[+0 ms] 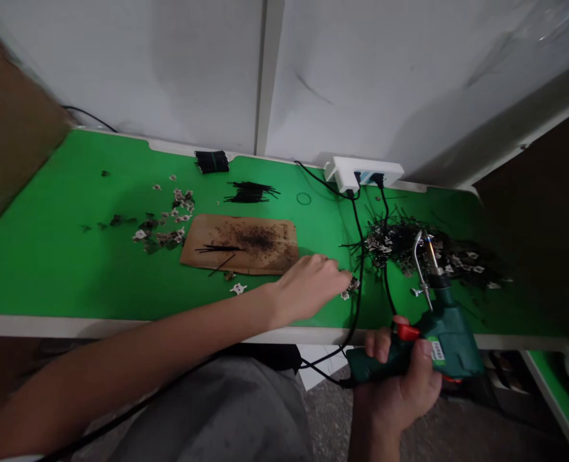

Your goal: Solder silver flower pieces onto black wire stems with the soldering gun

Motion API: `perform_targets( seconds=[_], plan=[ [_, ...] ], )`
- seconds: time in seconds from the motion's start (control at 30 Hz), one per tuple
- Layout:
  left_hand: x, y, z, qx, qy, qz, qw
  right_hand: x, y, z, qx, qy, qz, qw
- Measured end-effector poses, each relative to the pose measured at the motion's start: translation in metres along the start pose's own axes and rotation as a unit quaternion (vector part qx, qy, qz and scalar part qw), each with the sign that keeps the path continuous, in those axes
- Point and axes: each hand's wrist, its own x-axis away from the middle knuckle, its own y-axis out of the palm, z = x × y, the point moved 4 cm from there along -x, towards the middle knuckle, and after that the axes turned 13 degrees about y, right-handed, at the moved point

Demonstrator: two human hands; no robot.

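My right hand [402, 385] is wrapped around the handle of a green soldering gun [458, 340] with a red trigger. The gun's metal tip and curved feed tube point up over the far-right part of the table. Across the front of the table stretches my left arm, and my left hand [311, 285] is closed, knuckles up. Small silvery metal pieces [350, 287] show at its fingertips; whether they are gripped or only touched is hidden. Beyond them lies a tangled heap of black wires with metal pieces [400, 244].
A scorched brown cardboard piece [284, 237] carries a few black wires. Behind it lie loose black wires [250, 192] and a banded wire bundle [212, 162]. Loose metal pieces [169, 236] are scattered to the left. A white power strip [366, 170] trails black cords over the table.
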Motion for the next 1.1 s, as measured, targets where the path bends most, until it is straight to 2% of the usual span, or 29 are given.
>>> perform_targets(
  seconds=[0.37,0.6,0.73,0.83,0.93,1.0,1.1],
  plan=[
    [-0.006,0.002,-0.014,0.037,0.005,-0.030,0.999,0.002,-0.001,-0.001,0.002,-0.011,-0.007,1.000],
    [-0.002,0.001,-0.021,0.081,-0.007,0.014,0.997,0.003,-0.004,-0.003,0.005,-0.018,0.003,1.000],
    [0.004,-0.002,-0.030,0.126,-0.023,0.059,0.990,0.003,-0.008,-0.001,0.006,-0.013,0.009,1.000],
    [0.007,-0.011,-0.037,0.159,-0.031,0.092,0.983,0.002,-0.008,0.001,0.004,-0.007,0.014,1.000],
    [0.000,-0.030,-0.042,0.192,-0.044,0.121,0.973,0.000,-0.008,0.000,-0.002,-0.006,0.021,1.000],
    [-0.014,-0.046,-0.042,0.206,-0.036,0.144,0.967,-0.002,-0.009,-0.003,-0.011,-0.009,0.026,1.000],
    [-0.052,-0.064,-0.040,0.206,0.005,0.175,0.963,-0.006,-0.011,-0.012,-0.035,-0.024,0.035,0.999]
  ],
)
